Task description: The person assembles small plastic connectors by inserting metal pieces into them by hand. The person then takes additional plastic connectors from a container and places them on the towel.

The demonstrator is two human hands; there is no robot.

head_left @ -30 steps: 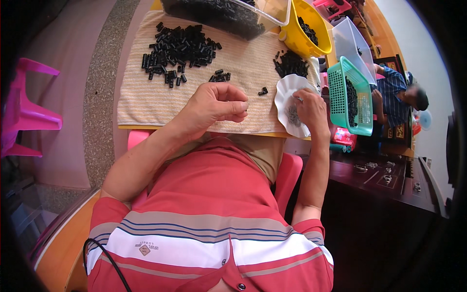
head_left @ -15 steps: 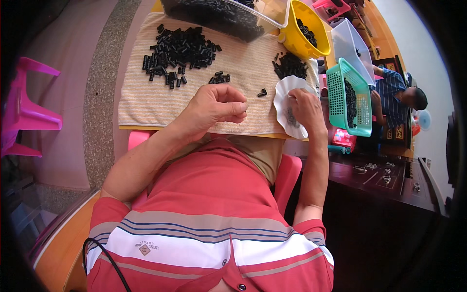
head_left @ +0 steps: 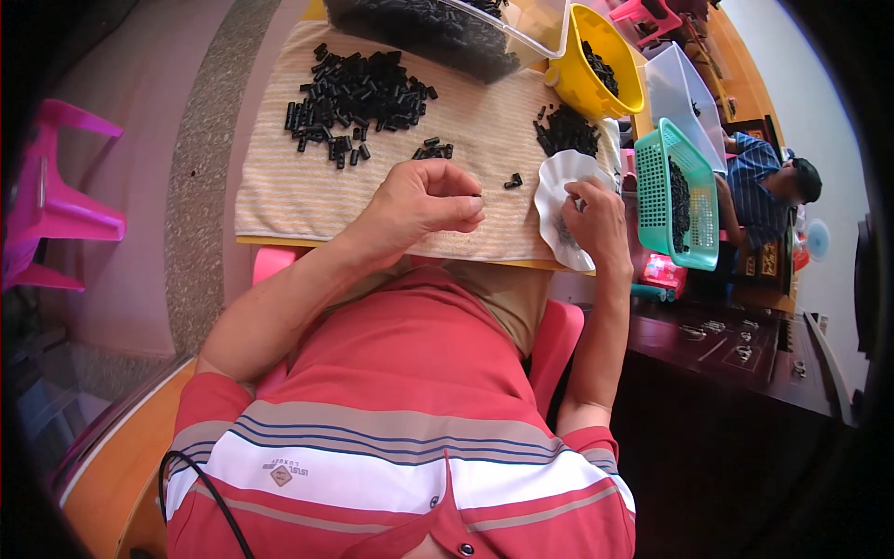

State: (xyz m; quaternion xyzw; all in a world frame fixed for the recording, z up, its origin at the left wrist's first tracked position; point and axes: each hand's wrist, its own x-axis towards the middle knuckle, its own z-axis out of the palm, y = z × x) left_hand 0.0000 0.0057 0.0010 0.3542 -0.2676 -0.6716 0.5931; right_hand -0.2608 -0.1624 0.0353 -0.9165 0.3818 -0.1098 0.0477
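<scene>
Above the towel's near edge, my left hand (head_left: 430, 207) is closed in a pinch, with only a tiny dark bit of something showing at its fingertips. My right hand (head_left: 596, 222) hovers over a white wavy-rimmed dish (head_left: 551, 177), thumb and forefinger pressed together. Whatever it pinches is too small to make out. Small greyish pieces lie in the dish, partly covered by that hand. Beyond my left hand are a few short black cylinders (head_left: 434, 150) and a large heap of the same black pieces (head_left: 358, 98). Two more black pieces (head_left: 513, 181) rest between my hands.
Behind the dish lies a second black heap (head_left: 568, 132) on the striped towel (head_left: 279, 191). A clear bin (head_left: 545, 42), a yellow basket (head_left: 570, 82) and a green basket (head_left: 654, 191) hold black pieces. A person (head_left: 759, 186) sits at the right; a pink stool (head_left: 70, 200) stands left.
My right hand has drawn its fingertips up a little from the dish's contents, and its pinch now shows. My left hand keeps its pinch. The whole view has shifted slightly.
</scene>
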